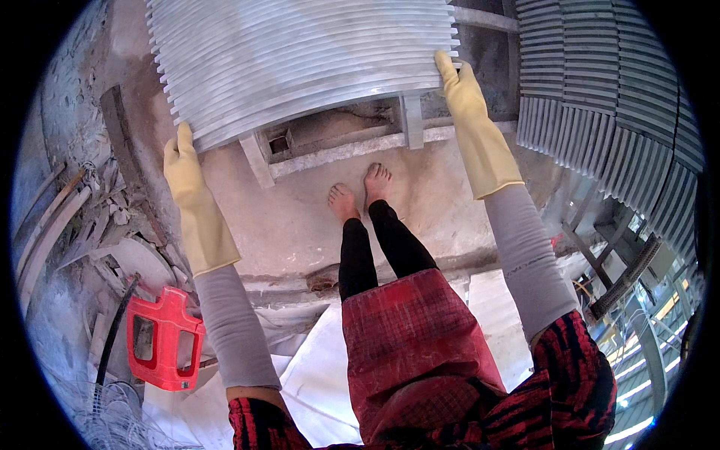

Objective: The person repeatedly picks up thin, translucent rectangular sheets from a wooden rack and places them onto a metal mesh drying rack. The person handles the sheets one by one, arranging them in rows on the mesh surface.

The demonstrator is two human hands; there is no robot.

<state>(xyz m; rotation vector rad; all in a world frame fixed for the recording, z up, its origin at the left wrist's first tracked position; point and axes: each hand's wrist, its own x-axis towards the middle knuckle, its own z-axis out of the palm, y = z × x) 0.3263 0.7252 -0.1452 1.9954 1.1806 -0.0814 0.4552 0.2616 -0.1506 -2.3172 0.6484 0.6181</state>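
Observation:
A row of long, pale grey strips [307, 56] lies side by side on a low frame [259, 159] in front of me. Yellow rubber gloves cover both hands. My left hand [182, 161] is closed at the left end of the nearest strip, its fingertips at the corner. At the right end, my right hand [463, 94] grips the same edge, thumb on top and the other fingers partly hidden. The strip's ends disappear under the gloves, so I cannot see whether it is lifted off the frame.
Stacks of similar grey strips [592, 82] stand at the far right. On the left are a red plastic stool-like piece [166, 337], broken slabs [139, 259] and a dark bar [124, 139]. My bare feet [360, 191] are on the dusty floor below the frame.

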